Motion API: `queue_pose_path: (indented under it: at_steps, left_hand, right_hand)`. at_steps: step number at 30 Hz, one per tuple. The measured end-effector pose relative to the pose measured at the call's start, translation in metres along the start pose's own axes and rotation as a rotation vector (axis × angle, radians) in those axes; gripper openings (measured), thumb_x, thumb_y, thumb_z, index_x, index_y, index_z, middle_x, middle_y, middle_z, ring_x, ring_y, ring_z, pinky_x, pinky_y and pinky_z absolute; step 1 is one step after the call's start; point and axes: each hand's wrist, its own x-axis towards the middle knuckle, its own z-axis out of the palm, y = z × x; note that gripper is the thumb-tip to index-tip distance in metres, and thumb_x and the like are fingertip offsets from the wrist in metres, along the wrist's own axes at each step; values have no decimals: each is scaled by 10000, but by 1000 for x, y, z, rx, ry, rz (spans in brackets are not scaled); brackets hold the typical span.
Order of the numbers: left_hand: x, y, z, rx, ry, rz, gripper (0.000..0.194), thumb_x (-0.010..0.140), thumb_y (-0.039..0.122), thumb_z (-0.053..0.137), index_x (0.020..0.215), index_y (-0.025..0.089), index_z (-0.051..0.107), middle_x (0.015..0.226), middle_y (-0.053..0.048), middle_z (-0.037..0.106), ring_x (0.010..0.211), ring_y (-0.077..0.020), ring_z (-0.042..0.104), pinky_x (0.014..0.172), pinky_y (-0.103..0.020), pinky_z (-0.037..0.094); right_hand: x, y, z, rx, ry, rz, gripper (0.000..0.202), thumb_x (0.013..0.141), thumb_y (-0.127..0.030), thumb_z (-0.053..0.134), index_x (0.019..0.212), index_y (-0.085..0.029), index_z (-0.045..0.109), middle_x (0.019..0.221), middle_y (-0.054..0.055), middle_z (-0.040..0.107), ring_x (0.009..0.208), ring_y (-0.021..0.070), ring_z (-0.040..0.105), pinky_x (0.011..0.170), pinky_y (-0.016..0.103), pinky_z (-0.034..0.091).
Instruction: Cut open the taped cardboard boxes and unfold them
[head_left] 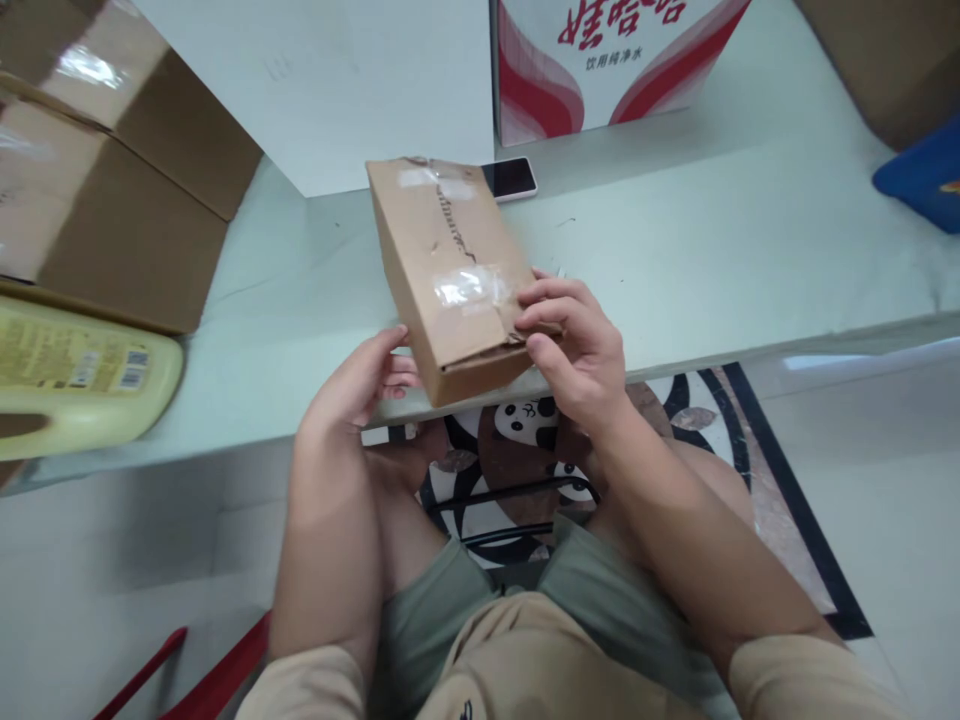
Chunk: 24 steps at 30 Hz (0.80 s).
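Observation:
A small brown cardboard box [457, 230] is tilted over the table's front edge, with clear tape across its top and a torn perforated strip down the middle. My left hand [367, 375] is at its near left side, the thumb touching the side and the other fingers curled, partly hidden by the box. At the near right corner my right hand [574, 340] grips the box, its fingers on the top and thumb by the creased end flap. The underside of the box is hidden.
On the pale covered table [637, 240], a phone [514, 178] lies partly behind the box. A large white box [337, 90] and a red-and-white carton [600, 80] stand at the back. Larger cardboard boxes [135, 220] and a yellow jug [97, 375] occupy the left; something blue [926, 180] is far right.

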Motion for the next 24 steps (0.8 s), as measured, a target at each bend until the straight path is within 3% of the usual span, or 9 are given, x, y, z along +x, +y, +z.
queue_pose_path:
  at_steps: [3,4,6,9,11,15,19,20,24]
  left_hand:
    - [12,-5,-8,-41,270,62,479,788,569,737,1134,246,665,1107,-89,723,944,-253,689,653,-318,515]
    - [16,-6,-11,-118,383,181,553,754,596,761,1188,278,637,1206,-82,697,1059,-276,664,741,-359,535]
    - [24,-8,-20,-261,468,486,728,676,682,776,1278,328,570,1357,-67,620,1242,-310,573,923,-447,526]
    - [33,-8,-30,-330,413,889,813,649,735,774,1317,342,528,1468,-45,511,1381,-305,467,1125,-488,431]
    - [36,-8,-34,-303,343,1024,744,691,684,788,1302,325,559,1416,-41,535,1371,-286,486,1181,-469,389]
    - [43,-13,-35,-160,236,1017,578,763,608,793,1233,324,612,1290,-32,622,1266,-285,574,1125,-490,439]
    - [48,-18,-33,-146,222,1004,533,757,667,771,1171,369,617,1288,-23,631,1255,-295,597,1072,-477,492]
    - [49,-19,-33,-144,232,1008,539,750,685,766,1165,376,616,1285,-23,631,1249,-294,599,1068,-469,500]
    - [50,-19,-31,-120,256,995,568,743,729,747,1169,380,609,1267,-29,634,1218,-292,607,1054,-459,518]
  right_hand:
    - [-4,0,1,-19,-53,35,125,950,-292,618,989,-243,727,1281,102,655,1282,256,632,1165,489,504]
    - [-4,0,2,-19,-109,42,136,954,-302,618,1001,-240,730,1342,111,640,1307,260,621,1151,479,513]
    - [-6,-2,4,11,-242,30,149,958,-328,617,996,-236,727,1401,118,636,1340,265,609,1147,474,512]
    - [-6,-8,9,77,-361,4,139,951,-335,623,934,-234,718,1366,112,676,1355,265,608,1178,485,479]
    - [-6,-13,12,102,-373,9,143,948,-322,625,874,-230,706,1323,111,699,1331,259,626,1164,470,486]
    - [-4,-14,10,28,-278,101,188,956,-336,588,835,-233,690,1197,91,738,1158,236,696,1024,427,555]
    - [0,1,-3,-506,-5,454,243,896,-369,568,1031,-234,718,999,80,692,875,228,671,823,415,566]
    - [1,6,-6,-649,-44,555,336,880,-390,574,1143,-234,712,1000,87,686,844,238,659,804,429,557]
    - [4,12,-11,-932,-477,803,596,907,-448,533,1468,-247,562,1022,126,740,953,335,674,813,463,517]
